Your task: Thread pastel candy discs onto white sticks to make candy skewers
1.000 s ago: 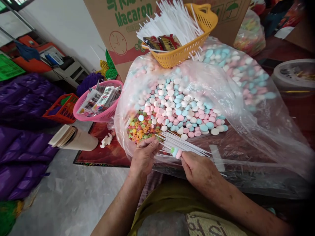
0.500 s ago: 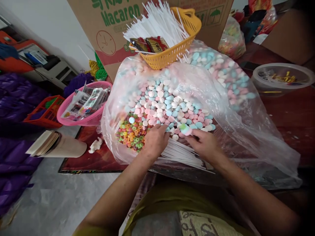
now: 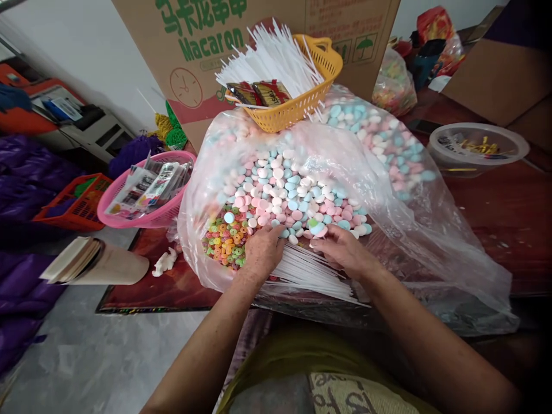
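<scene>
While the left hand (image 3: 264, 251) had its fingertips among the pastel sweets (image 3: 278, 172), its fingers bent and drawn close together, it was not possible to tell whether it gripped one, since the back of the hand hid what lay beneath. The right hand (image 3: 340, 247) held a narrow pinch, thumb and fingers at the edge of a small green, blue and pink stack (image 3: 318, 227), which sat just above the near edge of the pile. Between the two hands and partly under the right one lay a fan of loose white sticks (image 3: 313, 275). The pink, white and blue sweets spread over a clear plastic bag (image 3: 414, 236) on the dark red table (image 3: 487, 213), with small coloured rings (image 3: 227, 241) heaped at their left, beside the left hand. Behind the pile stood a yellow basket (image 3: 288, 115) full of more white sticks, with two dark packets at its front, and behind that a Macaron carton (image 3: 142, 40). To the left were a pink basket (image 3: 159, 218) of printed packets and a crumpled white tissue (image 3: 165, 261); to the right, a clear round tub (image 3: 478, 152)
</scene>
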Available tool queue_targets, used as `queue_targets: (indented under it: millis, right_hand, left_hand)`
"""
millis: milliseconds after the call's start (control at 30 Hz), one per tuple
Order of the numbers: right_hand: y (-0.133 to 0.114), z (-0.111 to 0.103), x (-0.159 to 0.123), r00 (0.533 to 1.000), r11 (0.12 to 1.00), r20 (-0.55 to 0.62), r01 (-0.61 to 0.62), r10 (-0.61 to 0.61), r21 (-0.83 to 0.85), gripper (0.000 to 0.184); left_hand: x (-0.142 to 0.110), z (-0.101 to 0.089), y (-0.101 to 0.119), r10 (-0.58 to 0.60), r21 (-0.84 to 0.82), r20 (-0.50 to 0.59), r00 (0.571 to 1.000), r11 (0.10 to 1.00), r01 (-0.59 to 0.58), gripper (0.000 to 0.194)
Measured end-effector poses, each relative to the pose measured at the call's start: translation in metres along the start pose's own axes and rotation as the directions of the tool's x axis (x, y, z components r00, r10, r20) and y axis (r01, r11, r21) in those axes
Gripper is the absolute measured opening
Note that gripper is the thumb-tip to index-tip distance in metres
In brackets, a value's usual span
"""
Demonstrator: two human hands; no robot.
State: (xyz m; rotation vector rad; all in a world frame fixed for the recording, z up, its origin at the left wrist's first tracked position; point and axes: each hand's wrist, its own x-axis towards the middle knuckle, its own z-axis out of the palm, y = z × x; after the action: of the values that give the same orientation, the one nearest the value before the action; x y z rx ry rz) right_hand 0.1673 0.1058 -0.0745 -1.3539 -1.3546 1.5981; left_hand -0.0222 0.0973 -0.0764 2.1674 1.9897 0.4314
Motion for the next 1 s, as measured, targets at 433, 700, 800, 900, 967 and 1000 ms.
queue_targets:
  millis: [433, 700, 800, 900, 967, 1000]
  right_hand:
    - [-0.016, 0.023, -0.025, 0.996, 0.765, 0.064, 0.011, -0.069, 0.644, 0.025]
    - [-0.017, 0.036, -0.035, 0.993, 0.794, -0.051, 0.112, -0.102, 0.598, 0.022]
    - [-0.018, 0.039, -0.036, 0.982, 0.788, -0.093, 0.190, -0.167, 0.586, 0.020]
    - [-0.016, 0.041, -0.037, 0.971, 0.831, -0.047, 0.227, -0.236, 0.508, 0.014]
    - [-0.013, 0.044, -0.036, 0.967, 0.852, -0.040, 0.240, -0.250, 0.465, 0.013]
    - [-0.012, 0.045, -0.035, 0.968, 0.854, -0.052, 0.243, -0.247, 0.460, 0.013]
  left_hand:
    - [-0.044, -0.029, 0.023, -0.007, -0.747, -0.273, 0.962, 0.631, -0.207, 0.009]
    - [-0.052, -0.021, 0.028, 0.119, -0.631, -0.236, 0.964, 0.736, -0.246, 0.024]
    - [-0.054, -0.018, 0.034, -0.045, -0.805, -0.130, 0.990, 0.588, -0.079, 0.015]
    - [-0.053, -0.017, 0.039, -0.162, -0.908, -0.080, 0.984, 0.419, -0.005, 0.020]
    - [-0.053, -0.018, 0.044, -0.218, -0.961, -0.041, 0.975, 0.277, 0.022, 0.033]
    - [-0.053, -0.019, 0.046, -0.253, -0.978, -0.007, 0.967, 0.202, 0.046, 0.036]
